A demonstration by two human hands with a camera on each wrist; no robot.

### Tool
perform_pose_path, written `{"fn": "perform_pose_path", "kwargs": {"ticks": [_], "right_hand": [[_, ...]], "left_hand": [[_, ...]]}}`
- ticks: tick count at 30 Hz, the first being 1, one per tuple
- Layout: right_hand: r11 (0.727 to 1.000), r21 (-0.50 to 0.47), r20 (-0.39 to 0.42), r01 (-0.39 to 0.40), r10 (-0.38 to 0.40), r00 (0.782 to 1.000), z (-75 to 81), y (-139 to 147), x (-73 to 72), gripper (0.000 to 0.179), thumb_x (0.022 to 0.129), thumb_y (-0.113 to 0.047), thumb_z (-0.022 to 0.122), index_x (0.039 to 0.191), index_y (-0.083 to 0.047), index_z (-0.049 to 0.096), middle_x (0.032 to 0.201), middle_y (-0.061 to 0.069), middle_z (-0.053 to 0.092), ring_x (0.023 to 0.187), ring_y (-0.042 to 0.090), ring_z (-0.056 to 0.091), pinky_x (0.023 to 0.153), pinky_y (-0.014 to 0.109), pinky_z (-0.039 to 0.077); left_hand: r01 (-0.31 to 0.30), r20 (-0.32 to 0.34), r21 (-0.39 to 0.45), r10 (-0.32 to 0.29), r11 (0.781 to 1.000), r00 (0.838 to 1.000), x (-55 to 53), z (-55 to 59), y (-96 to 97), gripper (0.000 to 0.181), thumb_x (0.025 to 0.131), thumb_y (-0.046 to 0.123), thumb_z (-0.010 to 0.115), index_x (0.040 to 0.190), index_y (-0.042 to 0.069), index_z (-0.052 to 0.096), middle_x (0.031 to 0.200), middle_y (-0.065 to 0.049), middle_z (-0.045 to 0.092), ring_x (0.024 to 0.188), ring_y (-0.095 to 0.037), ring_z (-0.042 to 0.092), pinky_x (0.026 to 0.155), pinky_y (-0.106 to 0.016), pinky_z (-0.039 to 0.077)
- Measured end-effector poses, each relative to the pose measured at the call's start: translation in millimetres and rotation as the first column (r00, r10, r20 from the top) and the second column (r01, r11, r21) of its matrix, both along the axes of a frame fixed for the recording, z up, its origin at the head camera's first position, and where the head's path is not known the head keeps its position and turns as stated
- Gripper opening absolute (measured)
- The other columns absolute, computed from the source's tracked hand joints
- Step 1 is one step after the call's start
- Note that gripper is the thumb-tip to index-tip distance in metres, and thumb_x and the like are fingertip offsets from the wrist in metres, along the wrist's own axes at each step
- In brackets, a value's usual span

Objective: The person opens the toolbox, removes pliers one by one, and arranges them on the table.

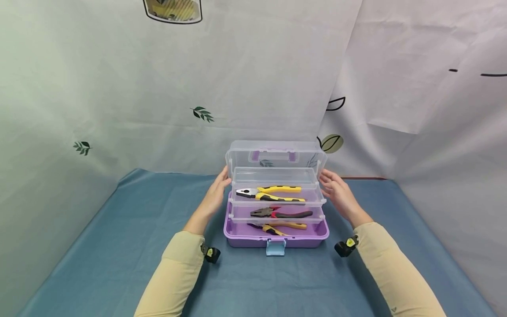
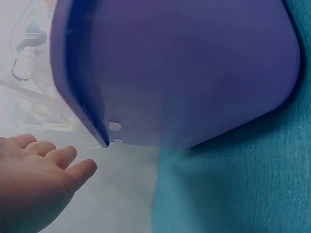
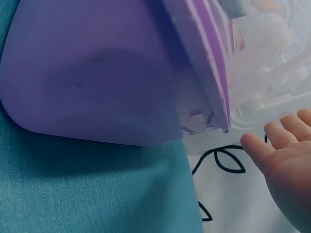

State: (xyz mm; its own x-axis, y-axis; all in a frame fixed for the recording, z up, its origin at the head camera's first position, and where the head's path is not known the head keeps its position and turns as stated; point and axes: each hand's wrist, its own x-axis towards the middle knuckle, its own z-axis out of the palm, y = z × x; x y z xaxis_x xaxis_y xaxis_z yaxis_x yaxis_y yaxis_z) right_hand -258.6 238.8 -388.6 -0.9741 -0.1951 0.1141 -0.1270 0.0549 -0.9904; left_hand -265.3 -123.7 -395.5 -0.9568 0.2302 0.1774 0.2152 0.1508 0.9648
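A purple toolbox (image 1: pixel 245 242) stands on the cloth with its clear lid (image 1: pixel 277 146) tipped up and its see-through trays (image 1: pixel 273 174) fanned out in steps. Yellow-and-black pliers (image 1: pixel 279 198) lie in an upper tray, red-and-black pliers (image 1: pixel 281 213) in the one below. In the purple base is another yellow-and-black pair of pliers (image 1: pixel 279 228), partly hidden. My left hand (image 1: pixel 215 191) is at the lid's left side, fingers extended. Opposite it, my right hand (image 1: pixel 338 191) has its fingers along the lid's right side. Both wrist views show the fingers fairly straight, close by the box.
Blue cloth (image 1: pixel 119 255) covers the table. Behind it hangs a pale curtain (image 1: pixel 257 88) with leaf prints, close to the back of the toolbox. A light-blue latch (image 1: pixel 275 248) hangs down at the box's front. Each wrist wears a small black camera.
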Motion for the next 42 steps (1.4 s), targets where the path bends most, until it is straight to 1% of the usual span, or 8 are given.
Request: {"fn": "perform_pose_path", "kwargs": {"ticks": [6,10,17,20,24,28,37,42], "right_hand": [[0.999,0.009,0.029,-0.038,0.037,0.999,-4.5,-0.2,-2.6,0.060,0.096,-0.004,0.024,0.151,-0.001,0.000,0.158,0.021,0.004,0.145,0.036,0.005,0.116,0.057,0.013],[0.999,0.022,0.061,-0.050,0.049,0.997,-8.5,1.0,-3.6,0.063,0.095,-0.006,0.024,0.152,-0.009,-0.003,0.158,0.019,0.002,0.145,0.038,0.007,0.115,0.060,0.013],[0.997,0.008,0.053,-0.073,0.072,0.996,-14.5,0.2,-5.2,0.064,0.095,-0.006,0.021,0.152,-0.016,-0.005,0.158,0.022,0.004,0.143,0.041,0.014,0.115,0.060,0.012],[0.998,0.003,0.056,-0.070,0.070,0.996,-16.0,-0.3,-5.2,0.063,0.096,-0.007,0.020,0.152,-0.018,-0.006,0.157,0.024,0.007,0.142,0.042,0.015,0.115,0.060,0.012],[0.998,-0.015,0.070,-0.065,0.066,0.995,-17.5,-1.0,-5.1,0.062,0.096,-0.009,0.019,0.152,-0.020,-0.006,0.157,0.023,0.010,0.142,0.041,0.016,0.115,0.060,0.014],[0.997,-0.010,0.080,-0.073,0.073,0.994,-19.1,-1.0,-3.2,0.062,0.097,-0.010,0.019,0.152,-0.022,-0.007,0.158,0.020,0.007,0.144,0.039,0.013,0.114,0.062,0.013],[0.997,0.017,0.093,-0.074,0.072,0.993,-19.4,-1.4,5.3,0.061,0.098,-0.011,0.018,0.151,-0.022,-0.009,0.159,0.018,0.000,0.145,0.039,0.007,0.113,0.063,0.011],[0.997,0.020,0.081,-0.080,0.078,0.994,-17.5,-0.5,9.6,0.060,0.097,-0.011,0.017,0.151,-0.019,-0.009,0.158,0.022,0.002,0.144,0.040,0.007,0.113,0.064,0.012]], "left_hand": [[0.025,0.046,0.010,-0.025,1.000,0.999,-1.4,-3.4,-0.9,0.061,0.100,0.027,0.030,0.153,0.012,0.003,0.160,-0.005,0.000,0.147,-0.025,-0.001,0.119,-0.051,0.007],[0.034,0.062,0.030,-0.035,0.999,0.997,1.5,-1.6,-1.0,0.061,0.100,0.029,0.030,0.153,0.012,0.004,0.160,-0.006,0.000,0.147,-0.029,0.001,0.118,-0.053,0.007],[0.057,0.052,0.139,-0.064,0.989,0.997,-3.9,-24.5,-1.9,0.077,0.093,0.051,0.037,0.152,0.012,0.007,0.160,-0.009,0.000,0.144,-0.036,0.010,0.118,-0.051,0.009],[0.056,0.098,0.192,-0.075,0.980,0.992,-3.4,-24.0,0.0,0.071,0.096,0.042,0.033,0.152,0.009,0.005,0.160,-0.010,0.000,0.145,-0.035,0.010,0.119,-0.049,0.010],[0.031,0.165,0.245,-0.073,0.969,0.984,-1.4,-16.1,3.1,0.062,0.099,0.029,0.027,0.152,0.004,0.004,0.160,-0.012,0.000,0.145,-0.034,0.009,0.120,-0.047,0.010],[0.009,0.193,0.265,-0.062,0.964,0.979,1.9,-13.2,4.5,0.058,0.100,0.023,0.024,0.151,0.004,0.006,0.159,-0.011,0.002,0.145,-0.033,0.010,0.120,-0.046,0.011],[-0.012,0.171,0.241,-0.030,0.971,0.985,6.3,-20.7,2.8,0.058,0.098,0.024,0.024,0.151,0.002,0.010,0.158,-0.016,0.006,0.143,-0.037,0.015,0.118,-0.048,0.015],[-0.010,0.152,0.223,-0.025,0.975,0.988,11.4,-20.4,0.9,0.058,0.098,0.026,0.023,0.151,0.002,0.013,0.157,-0.017,0.010,0.143,-0.037,0.018,0.118,-0.049,0.018]]}}
